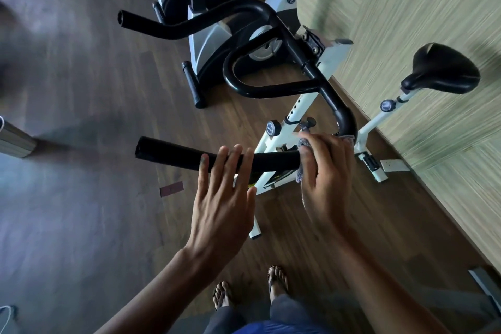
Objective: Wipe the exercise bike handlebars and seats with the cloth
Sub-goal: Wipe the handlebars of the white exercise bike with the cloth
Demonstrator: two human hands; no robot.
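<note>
Handlebar (168,150) is gripped through a grey cloth (303,143) by the right hand (328,171), fingers curled. Fingers of the left hand (225,198) are laid straight, slightly parted, across it.

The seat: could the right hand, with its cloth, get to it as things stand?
Probably yes. The right hand grips the cloth on the handlebar, and the seat lies beyond its bend with only open air between. It may need a step closer.

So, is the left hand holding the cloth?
No, the right hand grips the cloth on the handlebar; the left hand is open, holding nothing.
</note>
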